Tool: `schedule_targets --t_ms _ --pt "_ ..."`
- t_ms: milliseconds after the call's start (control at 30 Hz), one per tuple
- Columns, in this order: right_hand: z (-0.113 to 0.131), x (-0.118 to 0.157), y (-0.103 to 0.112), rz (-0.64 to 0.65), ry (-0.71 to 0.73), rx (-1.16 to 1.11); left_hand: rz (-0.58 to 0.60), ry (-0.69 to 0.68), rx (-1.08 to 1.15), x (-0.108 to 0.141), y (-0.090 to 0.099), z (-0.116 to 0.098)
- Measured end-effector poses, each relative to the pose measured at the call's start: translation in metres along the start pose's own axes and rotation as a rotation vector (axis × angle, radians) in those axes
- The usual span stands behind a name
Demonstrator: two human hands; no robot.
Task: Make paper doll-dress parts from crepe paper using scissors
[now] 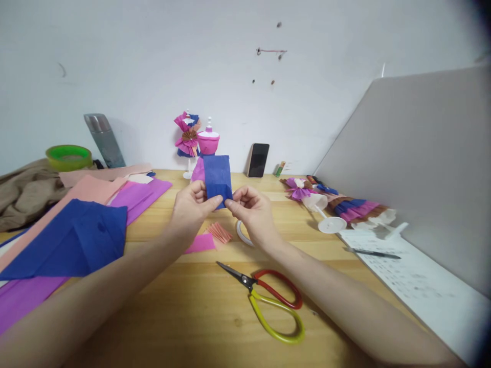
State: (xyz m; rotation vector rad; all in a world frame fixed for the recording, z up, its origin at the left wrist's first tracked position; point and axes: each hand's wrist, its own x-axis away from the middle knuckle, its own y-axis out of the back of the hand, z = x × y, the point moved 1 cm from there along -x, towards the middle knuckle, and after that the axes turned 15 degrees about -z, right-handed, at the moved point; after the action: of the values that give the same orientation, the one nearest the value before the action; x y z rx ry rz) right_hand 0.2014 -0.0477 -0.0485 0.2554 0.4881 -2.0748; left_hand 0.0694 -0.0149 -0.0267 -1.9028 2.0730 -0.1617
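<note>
Both hands grip a piece of blue crepe paper [217,173] in front of a small dress form [208,142] with a pink top. My left hand [194,204] pinches its lower left side, thumb in front. My right hand [251,212] pinches the lower right corner between thumb and finger. A purple patch [198,171] shows just left of the blue paper; whether it is joined to it I cannot tell. Below the hands lie a pink paper strip [201,243], a pleated peach paper piece [218,232] and a roll of white tape [243,234], partly hidden by my right hand.
Scissors [251,283] with red and yellow handles lie in front. Blue crepe paper [88,235] and other sheets cover the left, near green tape [69,157] and a bottle [105,140]. A phone [258,160] leans on the wall. Paper-dressed forms [356,209] lie right, beside a pen [374,253].
</note>
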Motion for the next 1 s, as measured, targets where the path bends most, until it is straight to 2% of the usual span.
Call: schedule_targets --t_ms 300,467,667,900,1000 --pt "-0.0014 0.0002 0.0 0.017 -0.093 -0.08 -0.007 -0.017 0.011 -0.0006 0.0004 0.001" --pt "-0.0003 -0.0019 0.0001 0.099 -0.154 -0.1 0.023 -0.019 -0.007 -0.0024 0.0008 0.0022" --pt "-0.0015 -0.0044 -0.0001 0.097 -0.131 -0.066 0.027 -0.018 -0.09 -0.0015 0.0003 0.0009" --pt "0.0025 -0.0043 0.0012 0.04 -0.086 -0.045 0.17 0.093 -0.203 -0.0044 0.0029 0.005" --pt "0.0024 -0.0055 0.0018 0.064 -0.06 -0.01 0.18 0.104 -0.224 -0.0054 0.0036 0.0044"
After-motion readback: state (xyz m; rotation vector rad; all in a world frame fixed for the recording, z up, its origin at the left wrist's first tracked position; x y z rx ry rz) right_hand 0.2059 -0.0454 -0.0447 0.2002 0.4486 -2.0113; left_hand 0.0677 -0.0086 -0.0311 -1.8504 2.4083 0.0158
